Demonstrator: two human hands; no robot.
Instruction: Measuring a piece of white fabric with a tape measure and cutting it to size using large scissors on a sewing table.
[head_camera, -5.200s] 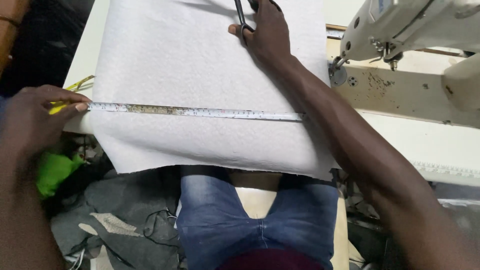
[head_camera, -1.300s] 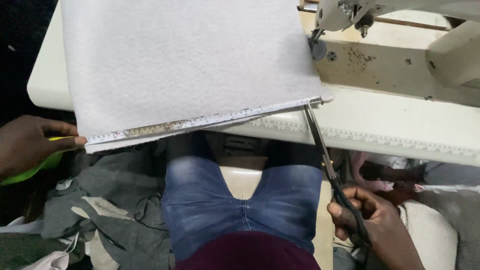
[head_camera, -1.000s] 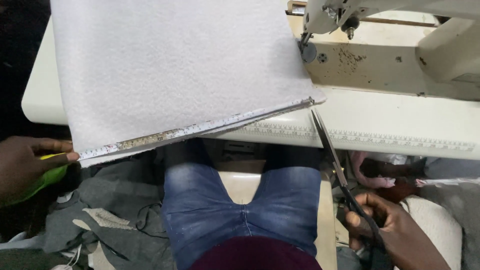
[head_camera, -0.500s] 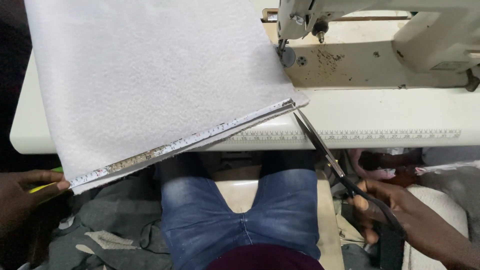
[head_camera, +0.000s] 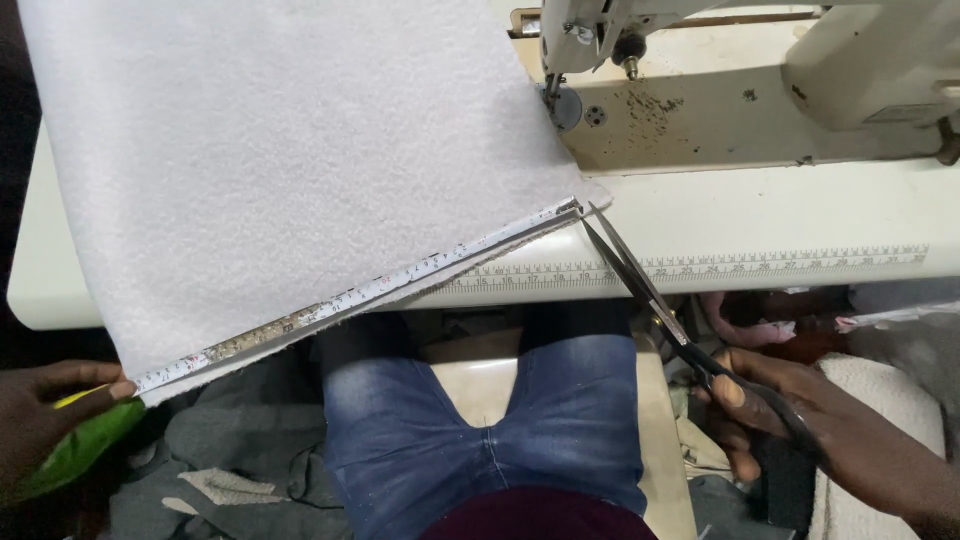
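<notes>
White fleecy cloth (head_camera: 290, 170) overhangs the bench (head_camera: 780, 215); left hand (head_camera: 45, 415) pinches its tape-lined corner, right hand (head_camera: 790, 420) grips open scissors (head_camera: 650, 295).

A large sheet of white fleecy fabric (head_camera: 290, 170) is lying across the pale table, and its lower edge is hanging past the table front at a slant. A measuring tape (head_camera: 350, 297) is running along this lower edge, from the low left corner up to the right corner. A pair of dark scissors (head_camera: 650, 295) is pointing up and left with its blades parted, and the tips are sitting just at the right corner of the fabric.
</notes>
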